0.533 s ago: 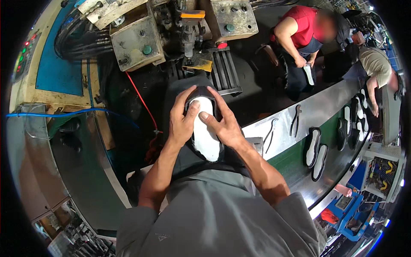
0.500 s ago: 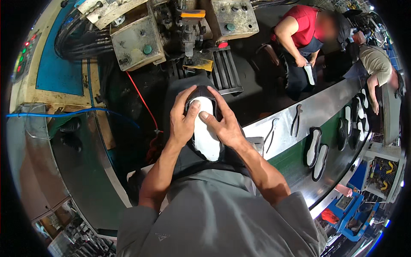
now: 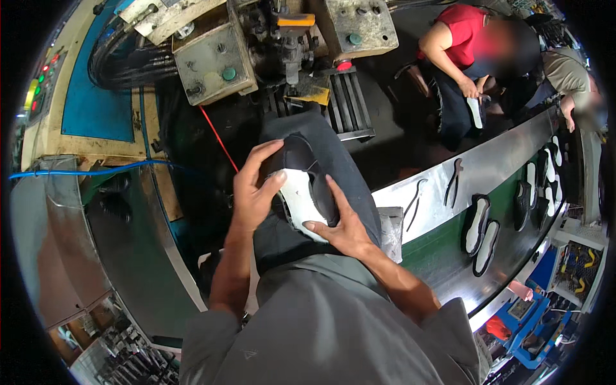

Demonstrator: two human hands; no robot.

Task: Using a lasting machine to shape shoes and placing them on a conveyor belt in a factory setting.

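Observation:
A black shoe upper (image 3: 324, 196) with a white sole-shaped bottom (image 3: 298, 200) rests on my thigh, its dark toe pointing away from me. My left hand (image 3: 255, 189) grips its left side, the thumb on the white bottom and the fingers reaching along the toe. On the right side, toward the heel, is my right hand (image 3: 344, 224); its thumb presses the white bottom and its fingers lie along the black side. The underside of the shoe is hidden against my leg.
Pincers (image 3: 453, 183) and a second hand tool (image 3: 416, 202) lie on the metal ledge at right. Several shoes (image 3: 477, 224) stand on the green belt beyond. Machine boxes (image 3: 215, 64) loom ahead. A person in red (image 3: 452, 48) holds a shoe at far right.
The shoe has turned and tilted, showing more of its black toe and right side. My right hand has slid from the front toward the heel; my left stays near the toe.

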